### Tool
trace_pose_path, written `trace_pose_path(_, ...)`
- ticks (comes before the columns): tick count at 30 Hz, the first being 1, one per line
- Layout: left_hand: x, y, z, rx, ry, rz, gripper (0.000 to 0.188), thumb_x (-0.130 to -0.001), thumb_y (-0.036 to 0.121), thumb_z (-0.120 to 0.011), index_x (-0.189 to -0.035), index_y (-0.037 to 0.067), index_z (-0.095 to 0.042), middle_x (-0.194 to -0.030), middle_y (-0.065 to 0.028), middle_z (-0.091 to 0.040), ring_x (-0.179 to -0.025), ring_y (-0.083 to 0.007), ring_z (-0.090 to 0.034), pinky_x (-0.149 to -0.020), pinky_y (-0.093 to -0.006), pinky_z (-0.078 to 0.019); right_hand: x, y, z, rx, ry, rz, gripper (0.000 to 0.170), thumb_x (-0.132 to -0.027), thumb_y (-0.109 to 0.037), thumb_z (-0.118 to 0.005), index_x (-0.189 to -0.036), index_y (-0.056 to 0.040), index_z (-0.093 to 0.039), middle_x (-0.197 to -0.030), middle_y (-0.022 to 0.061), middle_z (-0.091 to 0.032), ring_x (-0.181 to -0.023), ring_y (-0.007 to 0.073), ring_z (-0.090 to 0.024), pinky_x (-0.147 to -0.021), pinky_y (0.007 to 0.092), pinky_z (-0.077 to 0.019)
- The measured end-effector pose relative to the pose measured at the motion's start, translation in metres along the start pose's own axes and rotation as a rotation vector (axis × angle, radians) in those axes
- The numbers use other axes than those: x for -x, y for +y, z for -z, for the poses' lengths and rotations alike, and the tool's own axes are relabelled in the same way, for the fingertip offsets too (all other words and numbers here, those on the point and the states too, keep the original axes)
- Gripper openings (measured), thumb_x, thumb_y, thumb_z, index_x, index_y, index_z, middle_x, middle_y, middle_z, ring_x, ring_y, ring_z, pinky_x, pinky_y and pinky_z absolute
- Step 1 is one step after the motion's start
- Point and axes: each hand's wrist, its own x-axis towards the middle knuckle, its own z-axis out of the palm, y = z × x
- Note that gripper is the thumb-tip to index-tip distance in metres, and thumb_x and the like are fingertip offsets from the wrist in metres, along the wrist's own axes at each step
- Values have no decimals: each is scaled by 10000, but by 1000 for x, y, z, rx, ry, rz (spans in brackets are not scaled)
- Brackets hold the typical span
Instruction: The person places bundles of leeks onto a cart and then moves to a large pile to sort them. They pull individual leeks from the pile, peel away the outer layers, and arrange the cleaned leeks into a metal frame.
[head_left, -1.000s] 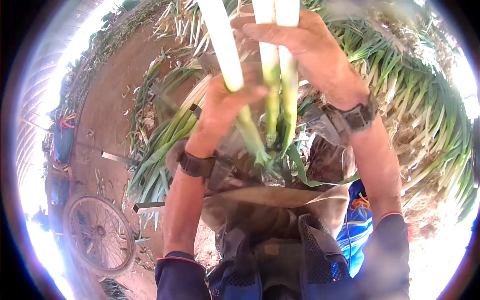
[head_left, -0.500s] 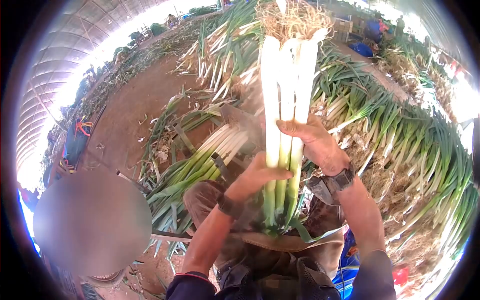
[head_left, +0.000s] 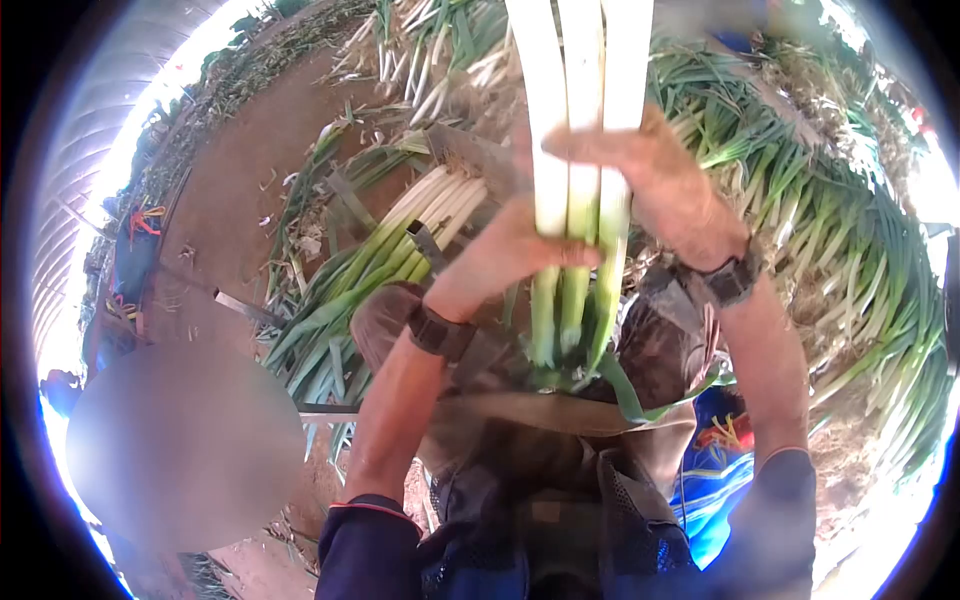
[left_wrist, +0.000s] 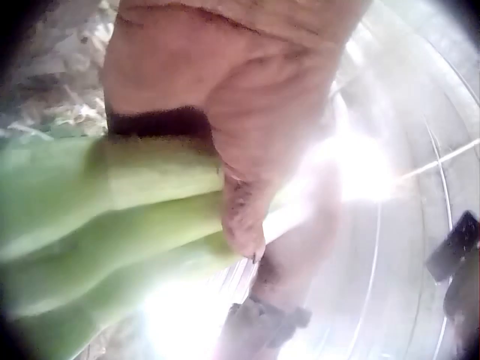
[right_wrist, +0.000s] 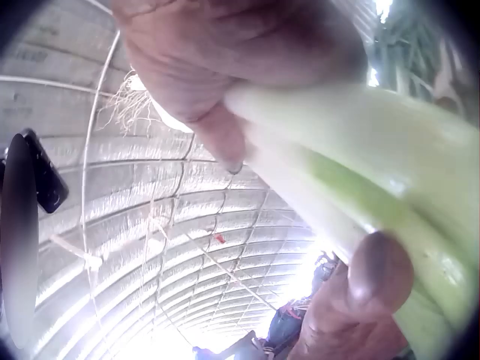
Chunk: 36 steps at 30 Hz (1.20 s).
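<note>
Three thick leeks (head_left: 583, 215) stand side by side in front of the lap, white shanks upward and green ends down; their tops run out of the head view. My left hand (head_left: 505, 250) grips them low on the green part, its thumb laid across the front. Higher up, my right hand (head_left: 675, 180) holds the white part with its thumb across. In the left wrist view the thumb (left_wrist: 244, 214) presses over the green stalks (left_wrist: 112, 232). The right wrist view shows my right hand (right_wrist: 247, 52) above the pale shanks, and wispy roots (right_wrist: 131, 112) beyond.
A pile of leeks (head_left: 400, 250) lies left of the knee, by metal bars (head_left: 245, 307). Rows of leeks (head_left: 830, 210) cover the ground at right. A blue bag (head_left: 715, 490) sits beside the right hip. Bare soil (head_left: 240, 170) stretches at far left.
One second ago my left hand held one leek apart from the two in my right hand. Half a second ago all three were together, and they remain so. The view has tilted down.
</note>
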Motion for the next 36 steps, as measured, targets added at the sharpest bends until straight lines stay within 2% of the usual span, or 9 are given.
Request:
trace_pose_path(5, -9, 31, -24, -172, 330, -299, 974, -713, 54, -863, -1494, 27, -282, -1373, -119, -508, -1235, -199, -522, -957, -343, -506, -32, -34, -2, 245, 162, 328, 396, -879, -327, -719, -1085, 8, -683, -967, 93, -721, -861, 163, -691, -799, 298, -558)
trace_pose_path(6, -12, 34, -31, -468, 426, -353, 1224, -647, 20, -889, -1538, 8, -51, -1459, -169, -377, -1333, -256, -429, -1046, -374, -440, -20, -80, -29, 218, 194, 60, 145, -925, -72, -604, -971, 58, -650, -715, 66, -623, -650, 139, -601, -562, 315, -513)
trace_pose_path(9, -24, 38, -50, -124, 572, -507, 1181, -626, 6, -884, -1504, -27, -95, -1377, -179, -421, -1315, -290, -431, -1088, -389, -389, -19, -86, -46, 248, 120, 334, 152, -903, -47, -561, -1008, 55, -602, -717, 59, -595, -634, 142, -583, -540, 313, -493)
trace_pose_path(17, -19, 34, -50, -369, 860, -649, 701, -754, 59, -758, -1299, -35, -328, -1116, -170, -538, -1047, -283, -573, -897, -397, -478, 9, -115, -77, 197, 91, 196, 379, -940, -106, -597, -1256, 58, -469, -852, 87, -570, -702, 148, -566, -587, 320, -488)
trace_pose_path(21, -12, 23, -36, -339, 695, -556, 595, -726, 11, -706, -1227, -16, -384, -994, -160, -559, -913, -263, -574, -804, -406, -490, -8, -91, -59, 471, 125, 255, 701, -825, -339, -761, -1299, 114, -514, -1051, 213, -695, -1019, 292, -674, -974, 350, -519)
trace_pose_path(22, -8, 20, -34, -268, 627, -539, 603, -719, -2, -695, -1245, 4, -400, -965, -122, -558, -871, -223, -562, -760, -390, -489, -8, -82, -48, 289, 1, 313, 912, -845, -457, -740, -1459, 84, -336, -1223, 246, -630, -1195, 322, -594, -1077, 398, -437)
trace_pose_path(25, 15, 7, -16, 33, 307, -225, 673, -684, -111, -691, -1291, 56, -454, -965, -46, -603, -856, -149, -618, -728, -315, -533, -4, -68, -25, 104, 123, 335, 913, -888, -387, -739, -1505, 70, -244, -1468, 230, -407, -1287, 297, -511, -1059, 424, -457)
trace_pose_path(31, 39, -25, -20, 358, 62, -91, 626, -715, -55, -686, -1304, 37, -497, -1052, -44, -618, -1003, -167, -606, -840, -309, -509, -3, -72, 3, 717, 334, 283, 743, -887, -254, -743, -1497, -61, -365, -1250, 150, -582, -872, 178, -668, -778, 322, -561)
trace_pose_path(36, 37, -38, -30, 303, -14, -72, 599, -709, -52, -711, -1271, 41, -525, -1044, -37, -616, -999, -164, -606, -840, -311, -515, -6, -79, 4, 1085, 467, 552, 656, -803, -192, -763, -1402, -185, -497, -999, 101, -632, -776, 303, -666, -697, 413, -544)
